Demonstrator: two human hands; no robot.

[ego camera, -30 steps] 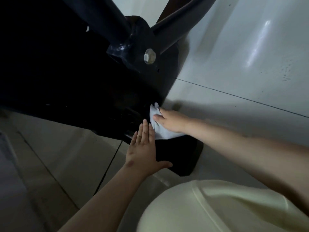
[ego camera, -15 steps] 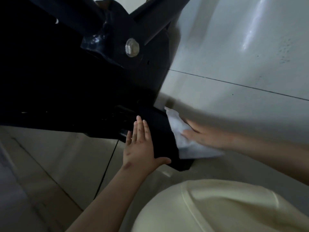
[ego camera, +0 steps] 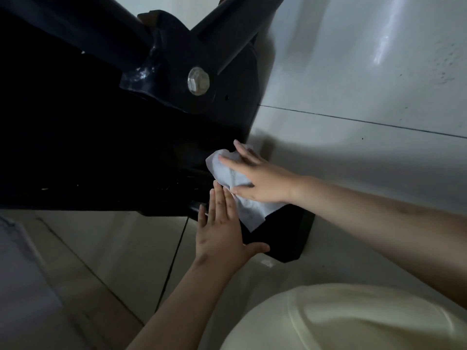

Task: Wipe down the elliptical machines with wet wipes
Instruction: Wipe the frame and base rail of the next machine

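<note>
The right hand (ego camera: pixel 262 179) lies flat on the wipe (ego camera: pixel 235 184), fingers spread and pressing it against the black base (ego camera: pixel 151 152) of the elliptical, low down near the floor (ego camera: pixel 353 72). It is not clenched around the cloth; the palm and fingers simply pin it to the dark surface. Half a second ago this hand was out to the right, dragging the wipe along the right edge of the foot (ego camera: pixel 285 238); now it has swung back left and farther in, so the wipe sits bunched under the fingertips up on the machine's body, with a loose corner trailing down over the foot.

The left hand (ego camera: pixel 222 233) is open and flat, fingers together and pointing away, thumb stuck out to the right along the near edge of the foot. It grasps nothing, just braces on the black plastic, and it has hardly shifted from where it was before. Its fingertips almost touch the wipe's lower fold.

Above them the frame's bolt (ego camera: pixel 198 81) gleams where two dark bars meet; it has slid right and down in view since the earlier moment, as the head turned. The pale tiled floor shines on the right, a dark grout line crossing it. A cream-coloured sleeve or knee (ego camera: pixel 353 322) fills the near right corner.
</note>
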